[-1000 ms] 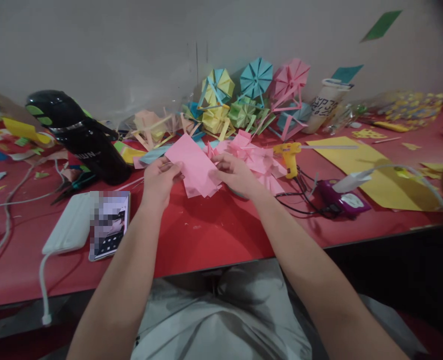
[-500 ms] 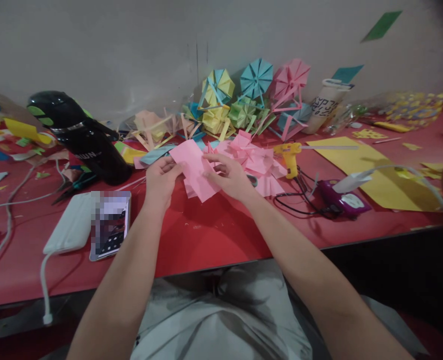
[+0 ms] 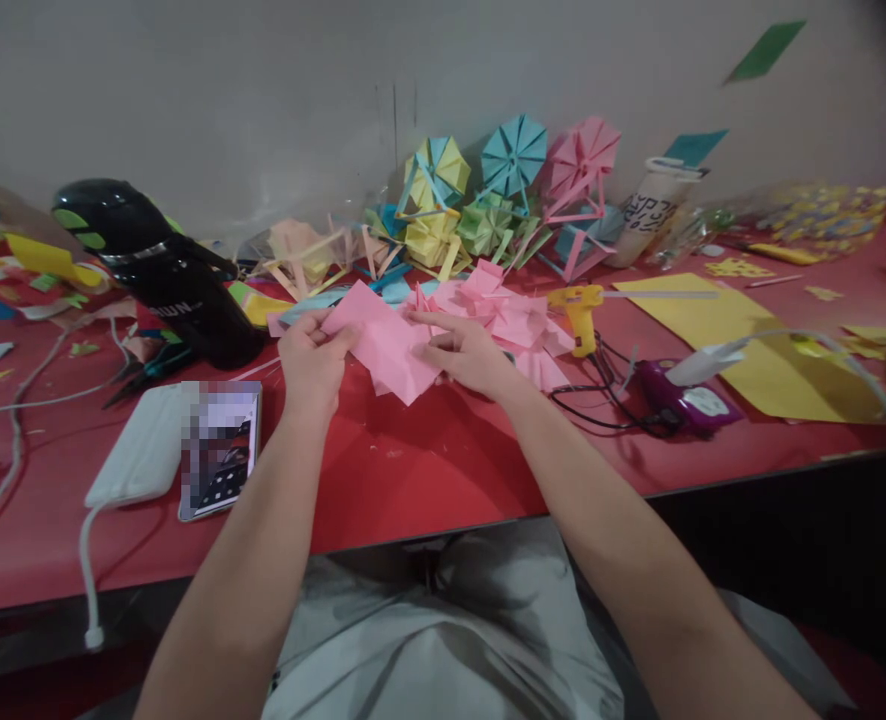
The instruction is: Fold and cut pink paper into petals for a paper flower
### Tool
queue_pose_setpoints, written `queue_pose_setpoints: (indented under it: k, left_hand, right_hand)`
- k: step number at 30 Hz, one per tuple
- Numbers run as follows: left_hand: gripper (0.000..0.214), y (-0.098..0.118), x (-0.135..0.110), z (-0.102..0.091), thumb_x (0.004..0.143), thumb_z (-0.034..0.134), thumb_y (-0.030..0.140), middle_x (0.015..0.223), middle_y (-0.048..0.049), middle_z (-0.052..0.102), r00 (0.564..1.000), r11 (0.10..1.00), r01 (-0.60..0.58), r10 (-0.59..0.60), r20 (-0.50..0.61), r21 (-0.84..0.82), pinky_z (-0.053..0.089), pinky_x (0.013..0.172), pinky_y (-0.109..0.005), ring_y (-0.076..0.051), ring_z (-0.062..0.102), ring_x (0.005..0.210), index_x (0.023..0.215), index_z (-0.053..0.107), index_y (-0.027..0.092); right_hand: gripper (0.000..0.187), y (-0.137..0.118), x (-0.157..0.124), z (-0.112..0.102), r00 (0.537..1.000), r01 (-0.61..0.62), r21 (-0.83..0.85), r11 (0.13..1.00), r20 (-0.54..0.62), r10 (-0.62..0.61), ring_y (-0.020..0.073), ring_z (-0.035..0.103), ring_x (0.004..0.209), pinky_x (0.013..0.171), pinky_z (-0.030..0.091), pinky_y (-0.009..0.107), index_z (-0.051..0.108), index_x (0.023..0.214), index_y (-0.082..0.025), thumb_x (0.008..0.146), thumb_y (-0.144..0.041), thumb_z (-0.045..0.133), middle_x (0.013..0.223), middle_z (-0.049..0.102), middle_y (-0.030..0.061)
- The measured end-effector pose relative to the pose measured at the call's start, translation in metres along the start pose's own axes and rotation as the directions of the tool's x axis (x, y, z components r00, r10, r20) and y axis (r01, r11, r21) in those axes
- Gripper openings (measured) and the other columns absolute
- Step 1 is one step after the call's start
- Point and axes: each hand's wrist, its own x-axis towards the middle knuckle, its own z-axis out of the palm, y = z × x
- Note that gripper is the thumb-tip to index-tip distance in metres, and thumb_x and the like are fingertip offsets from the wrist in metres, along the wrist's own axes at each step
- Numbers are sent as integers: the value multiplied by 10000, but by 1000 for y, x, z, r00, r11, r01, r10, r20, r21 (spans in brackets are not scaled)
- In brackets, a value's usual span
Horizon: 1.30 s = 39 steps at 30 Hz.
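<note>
A sheet of pink paper (image 3: 387, 345) is held up between both hands above the red table. My left hand (image 3: 314, 358) pinches its left corner, thumb in front and fingers behind. On the opposite side, my right hand (image 3: 464, 350) grips the paper's right edge, with the index finger stretched along the top. Just beyond the right hand lies a pile of folded pink paper pieces (image 3: 507, 305). Behind the sheet, several finished paper umbrellas lean near the wall, among them a blue one (image 3: 513, 157) and a pink one (image 3: 584, 160).
To the right are a yellow glue gun (image 3: 581, 318), a purple power adapter (image 3: 687, 398) and a yellow sheet (image 3: 743, 350). At left stand a black bottle (image 3: 180, 290), a white power bank (image 3: 141, 445) and a phone (image 3: 222, 455). Cables trail across the table (image 3: 413, 490).
The pink paper appears wider, its left corner now further left. My left hand has shifted slightly left and the right hand slightly down and to the right.
</note>
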Motion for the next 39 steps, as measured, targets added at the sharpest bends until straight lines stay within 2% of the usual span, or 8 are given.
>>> queue_pose_setpoints:
  k: [5,10,15,20,23,26,30,39]
  left_hand:
    - [395,3,-3,1,554,754,186,834,-29,702,993,995,75,-80,86,70,555,719,-321,-193,672,772,936,657,169]
    - [476,6,-8,2,535,758,180,897,-41,691,939,967,118,-182,291,224,525,710,-312,-187,653,775,1004,681,165]
    - [432,9,-9,-2,589,836,317,896,-59,708,928,953,18,-128,349,303,518,758,-322,-194,657,835,972,709,162]
    - [325,8,-13,-3,654,836,371,923,-83,755,800,924,-6,-225,556,383,523,806,-342,-205,680,848,891,760,161]
    - [248,6,-15,0,666,824,353,852,-61,743,839,930,-41,-167,518,366,519,796,-333,-188,667,794,805,740,166]
    - [259,6,-14,2,651,823,350,815,-31,716,900,948,-8,-132,415,318,518,752,-309,-168,647,758,789,691,175]
    - [315,7,-15,4,624,836,379,748,-11,670,871,954,110,-229,435,280,496,669,-281,-148,613,691,784,665,167]
    - [163,3,-14,7,693,748,292,774,-17,684,901,965,200,-248,356,168,493,633,-275,-152,617,677,810,698,190]
  right_hand:
    - [243,8,6,-5,964,7,-100,995,-265,-33,127,530,619,609,457,288,675,1040,-175,800,-195,645,704,614,-7]
    - [371,18,11,-11,920,86,-147,985,-368,-135,195,631,883,749,531,345,625,1139,-227,772,-179,641,1020,697,56]
    - [304,12,6,-13,974,171,-129,977,-128,-187,199,665,936,810,557,361,647,1111,-210,808,-224,664,1113,702,82]
    - [461,8,3,-7,988,151,-121,981,-10,-153,201,668,922,791,563,356,646,1210,-196,798,-375,752,1037,704,71]
    - [477,8,4,-4,979,146,-111,983,-124,-159,239,651,1068,900,552,400,671,1157,-201,751,-420,791,1181,693,95]
    - [395,6,4,-3,985,101,-106,989,-127,-114,241,673,933,811,562,398,692,1077,-182,772,-418,770,1019,731,93]
    - [240,5,3,-2,988,113,-95,989,-92,-122,182,617,715,647,510,321,690,885,-166,813,-394,713,790,703,45]
    - [372,11,6,-4,966,244,-95,965,-60,-251,194,669,989,848,541,353,797,1033,-241,792,-145,531,1099,760,43]
